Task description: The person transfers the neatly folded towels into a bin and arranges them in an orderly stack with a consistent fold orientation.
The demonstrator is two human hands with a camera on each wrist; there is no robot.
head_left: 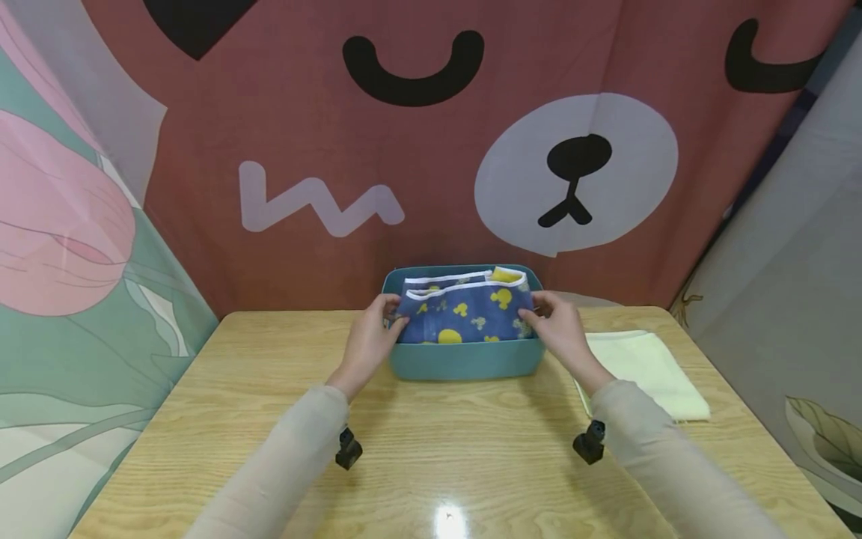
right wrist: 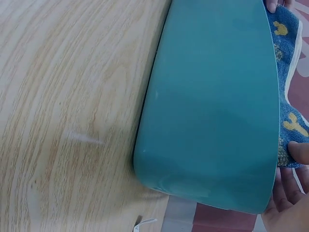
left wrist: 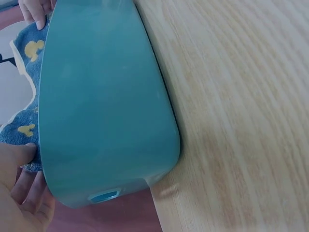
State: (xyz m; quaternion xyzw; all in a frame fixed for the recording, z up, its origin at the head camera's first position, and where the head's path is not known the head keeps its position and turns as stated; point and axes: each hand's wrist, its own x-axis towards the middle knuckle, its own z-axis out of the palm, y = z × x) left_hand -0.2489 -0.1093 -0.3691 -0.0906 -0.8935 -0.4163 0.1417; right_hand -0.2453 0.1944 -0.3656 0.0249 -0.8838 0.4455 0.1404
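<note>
A folded blue towel (head_left: 465, 314) with yellow mouse-head shapes and white edging stands partly inside a teal plastic bin (head_left: 468, 361). My left hand (head_left: 373, 329) pinches the towel's left side between thumb and fingers. At the opposite side, my right hand (head_left: 557, 329) pinches it the same way. In the left wrist view the left thumb lies on the towel (left wrist: 26, 128) right at the bin's rim. The right wrist view shows the right hand (right wrist: 289, 193) gripping the towel's corner just beyond the bin wall (right wrist: 212, 106). The towel's lower part is hidden behind the bin's front.
A pale yellow cloth (head_left: 646, 374) lies flat on the wooden table (head_left: 431, 449), right of the bin and partly behind the right forearm. Behind the table's far edge hangs a reddish curtain (head_left: 303, 262) with a bear face. Small black devices (head_left: 589, 443) are worn at both wrists.
</note>
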